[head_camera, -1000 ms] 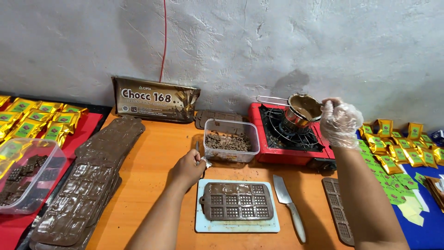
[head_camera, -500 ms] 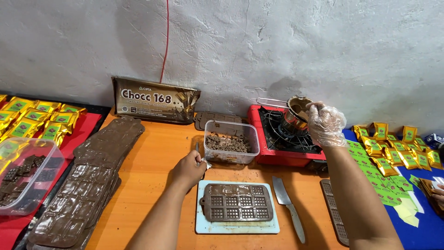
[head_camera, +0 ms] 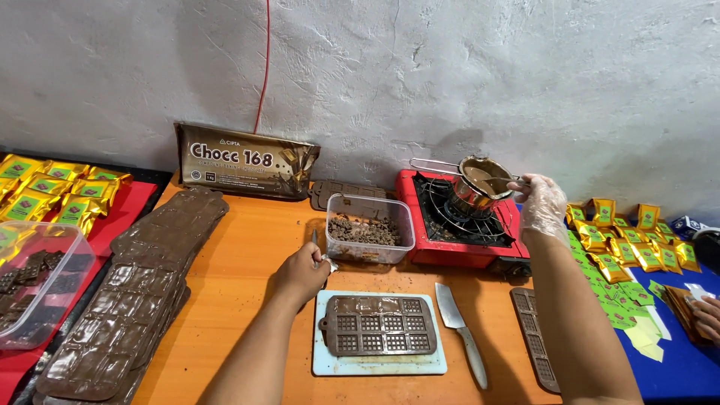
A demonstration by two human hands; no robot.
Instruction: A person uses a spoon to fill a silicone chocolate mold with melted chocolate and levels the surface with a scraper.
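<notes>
My right hand [head_camera: 541,204], in a clear plastic glove, grips the handle of a small metal pot [head_camera: 480,184] of melted chocolate. The pot sits tilted on the grate of a red portable stove [head_camera: 450,251]. My left hand [head_camera: 300,274] rests on the orange table, closed around a small thin tool [head_camera: 315,240] whose tip points up. Just to its right a brown chocolate bar mould [head_camera: 379,324] lies on a light blue board [head_camera: 375,365]. A clear tub of chocolate pieces [head_camera: 369,229] stands between the mould and the wall.
A knife [head_camera: 461,334] lies right of the board, and another mould [head_camera: 536,341] beyond it. Stacked brown moulds [head_camera: 142,292] and a clear box [head_camera: 34,281] fill the left. A large brown bag [head_camera: 244,160] leans on the wall. Green-yellow packets [head_camera: 622,240] and another person's hand [head_camera: 705,315] are at right.
My right hand has shifted its hold a little on the pot, which stays over the stove. The left hand has not moved.
</notes>
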